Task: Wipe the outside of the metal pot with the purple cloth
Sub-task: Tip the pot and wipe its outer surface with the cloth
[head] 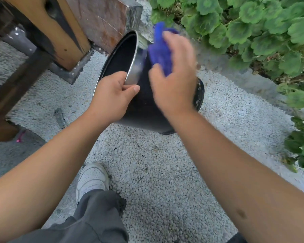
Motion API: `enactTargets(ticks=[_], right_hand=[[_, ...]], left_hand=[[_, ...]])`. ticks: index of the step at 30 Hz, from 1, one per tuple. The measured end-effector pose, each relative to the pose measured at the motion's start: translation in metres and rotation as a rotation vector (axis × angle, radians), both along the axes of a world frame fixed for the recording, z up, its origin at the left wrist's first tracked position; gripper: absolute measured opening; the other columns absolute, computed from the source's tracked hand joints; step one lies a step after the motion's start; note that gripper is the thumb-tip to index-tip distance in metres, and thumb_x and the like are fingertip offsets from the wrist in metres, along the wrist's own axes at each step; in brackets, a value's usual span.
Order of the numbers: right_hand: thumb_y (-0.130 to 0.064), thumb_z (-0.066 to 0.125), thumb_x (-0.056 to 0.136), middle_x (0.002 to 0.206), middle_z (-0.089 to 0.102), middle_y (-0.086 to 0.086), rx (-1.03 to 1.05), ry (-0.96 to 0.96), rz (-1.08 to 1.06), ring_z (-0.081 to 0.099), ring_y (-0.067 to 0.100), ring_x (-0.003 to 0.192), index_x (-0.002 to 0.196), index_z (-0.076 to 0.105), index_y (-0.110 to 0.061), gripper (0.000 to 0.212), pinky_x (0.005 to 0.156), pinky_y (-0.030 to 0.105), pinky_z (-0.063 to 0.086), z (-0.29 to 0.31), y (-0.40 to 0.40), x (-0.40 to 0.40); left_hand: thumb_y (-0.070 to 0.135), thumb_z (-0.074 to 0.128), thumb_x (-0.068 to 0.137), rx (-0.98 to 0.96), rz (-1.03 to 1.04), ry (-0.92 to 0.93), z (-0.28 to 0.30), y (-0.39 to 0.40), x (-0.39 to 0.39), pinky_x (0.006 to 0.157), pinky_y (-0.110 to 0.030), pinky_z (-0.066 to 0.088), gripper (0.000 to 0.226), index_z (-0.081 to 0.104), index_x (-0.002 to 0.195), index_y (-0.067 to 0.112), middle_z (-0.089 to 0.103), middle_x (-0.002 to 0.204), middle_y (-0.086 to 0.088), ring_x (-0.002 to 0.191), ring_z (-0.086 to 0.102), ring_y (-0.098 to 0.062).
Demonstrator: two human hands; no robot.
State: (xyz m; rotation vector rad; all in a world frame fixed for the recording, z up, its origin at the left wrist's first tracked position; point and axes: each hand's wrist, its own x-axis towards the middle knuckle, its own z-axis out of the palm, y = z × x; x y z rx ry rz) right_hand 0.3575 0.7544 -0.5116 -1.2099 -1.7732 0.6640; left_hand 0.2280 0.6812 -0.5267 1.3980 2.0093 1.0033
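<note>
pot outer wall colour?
Black, soot-dark, on the pot; only the rim band is bare silver metal. Shows in the head view, the only one.

One blackened round metal pot with a shiny steel rim [144, 106] sits at the centre, tipped on its side. One purple cloth [161, 50] lies against it at about one o'clock. Two bare hands are in sight: the left hand [112, 97] at nine o'clock of the pot, the right hand [174, 79] at three o'clock. One white sneaker [92, 178] shows at six o'clock, below it one grey trouser leg [96, 218]. One pink clip-like object [20, 137] lies at eight o'clock. One brown wooden beam [47, 27] stands at eleven o'clock.
</note>
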Motion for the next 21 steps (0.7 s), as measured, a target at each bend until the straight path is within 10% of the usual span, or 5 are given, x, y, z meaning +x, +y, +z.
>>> enactTargets(ticks=[4,11,15,18,21], right_hand=[[-0.016,0.059,0.082,0.146,0.050,0.014,0.107,-0.207,0.119,0.052,0.039,0.116,0.134,0.059,-0.020,0.052,0.100,0.044,0.045,-0.008,-0.031,-0.025],[-0.015,0.052,0.081,0.148,0.050,0.004,-0.072,-0.329,-0.032,0.050,0.038,0.119,0.134,0.060,-0.023,0.054,0.104,0.040,0.041,-0.047,0.005,0.015],[-0.018,0.049,0.083,0.151,0.046,0.000,-0.171,-0.390,-0.107,0.048,0.034,0.121,0.137,0.054,-0.027,0.056,0.099,0.038,0.041,-0.069,0.026,0.042],[-0.019,0.049,0.084,0.153,0.043,-0.002,-0.254,-0.415,-0.137,0.044,0.032,0.130,0.140,0.050,-0.028,0.057,0.102,0.037,0.038,-0.080,0.038,0.058],[-0.020,0.051,0.085,0.153,0.042,-0.003,-0.323,-0.425,-0.124,0.042,0.028,0.135,0.142,0.047,-0.028,0.058,0.104,0.036,0.035,-0.087,0.047,0.075]], left_hand=[[0.019,0.054,0.087,0.062,-0.033,-0.071,-0.003,-0.001,0.006,0.056,-0.030,0.037,0.018,0.048,0.070,0.018,0.054,0.064,0.011,0.061,0.043,-0.005],[0.022,0.059,0.088,0.011,-0.020,-0.258,-0.009,-0.005,-0.006,0.076,-0.019,0.050,0.015,0.061,0.095,0.035,0.072,0.091,0.025,0.089,0.067,0.005],[0.021,0.058,0.089,0.004,-0.038,-0.356,-0.009,-0.005,-0.004,0.099,-0.047,0.050,0.022,0.063,0.108,0.029,0.073,0.113,0.000,0.110,0.067,-0.019],[0.004,0.057,0.089,0.032,-0.133,-0.490,-0.010,-0.009,-0.006,0.096,-0.031,0.051,0.036,0.059,0.124,0.009,0.073,0.114,-0.001,0.109,0.068,-0.016],[-0.004,0.050,0.093,-0.034,-0.253,-0.407,-0.014,-0.018,-0.006,0.066,-0.003,0.045,0.037,0.055,0.119,0.022,0.064,0.072,0.023,0.068,0.064,0.013]])
